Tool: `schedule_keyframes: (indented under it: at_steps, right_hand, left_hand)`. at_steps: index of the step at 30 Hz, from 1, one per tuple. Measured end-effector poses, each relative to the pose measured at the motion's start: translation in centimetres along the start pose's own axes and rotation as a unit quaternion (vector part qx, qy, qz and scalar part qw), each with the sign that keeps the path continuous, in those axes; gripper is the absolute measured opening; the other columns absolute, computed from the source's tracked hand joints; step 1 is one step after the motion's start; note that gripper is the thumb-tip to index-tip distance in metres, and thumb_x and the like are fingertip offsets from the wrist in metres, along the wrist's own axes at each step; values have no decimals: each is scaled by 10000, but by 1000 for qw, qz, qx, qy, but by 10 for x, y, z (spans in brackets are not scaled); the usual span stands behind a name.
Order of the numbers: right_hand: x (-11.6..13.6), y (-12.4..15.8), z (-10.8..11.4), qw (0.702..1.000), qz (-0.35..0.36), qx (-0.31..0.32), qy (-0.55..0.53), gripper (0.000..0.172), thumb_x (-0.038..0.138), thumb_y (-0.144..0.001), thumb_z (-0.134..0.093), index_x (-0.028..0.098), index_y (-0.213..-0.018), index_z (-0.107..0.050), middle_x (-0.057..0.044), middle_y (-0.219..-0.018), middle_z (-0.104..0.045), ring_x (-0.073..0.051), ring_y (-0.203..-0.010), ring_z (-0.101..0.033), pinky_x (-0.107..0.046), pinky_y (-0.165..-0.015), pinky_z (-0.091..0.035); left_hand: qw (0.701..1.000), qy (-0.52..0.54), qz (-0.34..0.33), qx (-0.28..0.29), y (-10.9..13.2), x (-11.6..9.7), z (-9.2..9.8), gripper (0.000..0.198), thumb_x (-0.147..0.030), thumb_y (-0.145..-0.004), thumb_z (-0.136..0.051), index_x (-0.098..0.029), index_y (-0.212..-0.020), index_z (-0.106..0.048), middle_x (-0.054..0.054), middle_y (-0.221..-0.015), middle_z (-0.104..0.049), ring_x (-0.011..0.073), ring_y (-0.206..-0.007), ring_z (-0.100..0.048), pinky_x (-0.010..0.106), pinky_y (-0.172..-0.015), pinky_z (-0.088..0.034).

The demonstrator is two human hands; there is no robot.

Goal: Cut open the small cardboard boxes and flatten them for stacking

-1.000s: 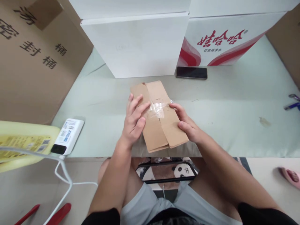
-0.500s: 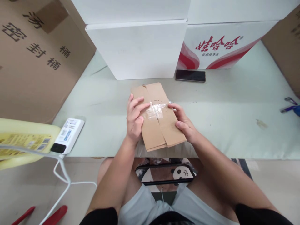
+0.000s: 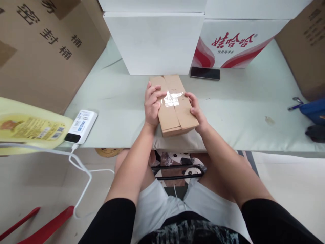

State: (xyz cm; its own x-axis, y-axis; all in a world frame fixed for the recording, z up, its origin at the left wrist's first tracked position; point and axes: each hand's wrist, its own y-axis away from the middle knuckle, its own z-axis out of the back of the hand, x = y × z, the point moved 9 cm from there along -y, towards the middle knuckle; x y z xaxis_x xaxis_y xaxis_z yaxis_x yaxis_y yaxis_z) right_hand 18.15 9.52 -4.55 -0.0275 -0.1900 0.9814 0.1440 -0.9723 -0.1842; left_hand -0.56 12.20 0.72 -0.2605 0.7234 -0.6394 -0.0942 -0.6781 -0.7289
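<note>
A small brown cardboard box (image 3: pixel 182 117) rests near the front edge of the table, slightly tilted. Its two top flaps meet along a lengthwise seam, and a shiny patch of clear tape (image 3: pixel 172 99) crosses the middle. Along the left side my left hand (image 3: pixel 152 106) grips the box, fingers reaching over the top to the tape. On the opposite side my right hand (image 3: pixel 198 112) holds the right edge, thumb and forefinger on the top and the other fingers hidden behind it.
White cartons (image 3: pixel 154 44) and a red-printed carton (image 3: pixel 231 44) stand behind, with a black phone (image 3: pixel 205 73) before them. At left are a large cardboard box (image 3: pixel 50 67), a yellow bottle (image 3: pixel 33 127) and a white cabled device (image 3: pixel 82 127). A blue pouch (image 3: pixel 315 112) lies at right.
The camera view has shifted, so the table sits higher in the picture. Both hands still hold the box, whose front side now shows more.
</note>
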Motion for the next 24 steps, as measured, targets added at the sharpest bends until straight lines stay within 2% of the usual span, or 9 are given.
schedule_keyframes:
  at_steps: [6, 9, 15, 24]
  right_hand:
    - [11, 2, -3, 1000, 9, 10, -5, 818, 771, -791, -452, 320, -1467, -360, -72, -1508, -499, -318, -1389, -511, -534, -1170, -430]
    - [7, 0, 0, 1000, -12, 0, 1, 828, 783, -774, -447, 326, -1461, -374, -72, -1495, -503, -321, -1392, -503, -543, -1182, -416]
    - [7, 0, -2, 999, -6, -5, -54, 768, 717, -752, -514, 340, -1415, -423, -61, -1458, -517, -324, -1383, -490, -542, -1204, -390]
    - [-3, -3, -2, 995, -16, 13, -95, 716, 628, -711, -574, 349, -1359, -452, -56, -1463, -474, -318, -1314, -504, -534, -1171, -407]
  left_hand:
    - [1000, 13, -7, -6, 0, 9, -4, 660, -745, -978, -314, -270, -1097, -755, 91, -1270, -655, 304, -1329, -587, 566, -1328, -204]
    - [1000, 5, -7, 8, 1, 9, -7, 651, -730, -984, -314, -262, -1118, -746, 106, -1297, -651, 306, -1336, -582, 558, -1311, -248]
    - [999, 3, 28, 24, 3, 8, -4, 574, -668, -998, -346, -266, -1139, -729, 99, -1337, -630, 293, -1368, -555, 503, -1285, -305]
    - [998, -14, 44, 35, 4, 4, 1, 588, -669, -990, -347, -254, -1141, -736, 115, -1369, -607, 311, -1390, -519, 525, -1258, -328]
